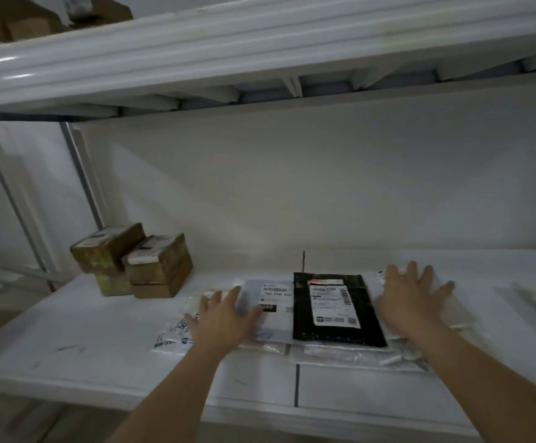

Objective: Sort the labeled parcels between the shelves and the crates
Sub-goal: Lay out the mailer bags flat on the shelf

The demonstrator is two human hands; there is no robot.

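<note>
Parcels lie in a loose, overlapping spread on the white shelf board, toward its front edge and roughly at the centre of the view, with both forearms reaching up to them from 6 o'clock. Nearest the edge are clear and frosted plastic mailers, thin, glossy and wrinkled, their corners fanning out beneath the others. On top sits a black poly bag, flat and rectangular with a slight sheen, carrying a white shipping label printed with barcodes and a small red-marked strip above it. Touching it at 9 o'clock is a pale grey mailer with its own white label and a small black tag reading 060. The left hand rests palm-down on the pale packets at that side, fingers straight and slightly spread, covering a white bag with dark print of which only part can be read. The right hand lies flat at 3 o'clock of the black bag, fingers splayed wide over translucent packets; it seems to press on them, though blur makes the contact hard to judge. Farther back, at 10 o'clock, small brown cardboard boxes are stacked unevenly, squat and matte, with pale labels on their tops. Beyond them rise the white back wall and a grey metal upright, and overhead at 12 o'clock runs the glossy white upper shelf.
</note>
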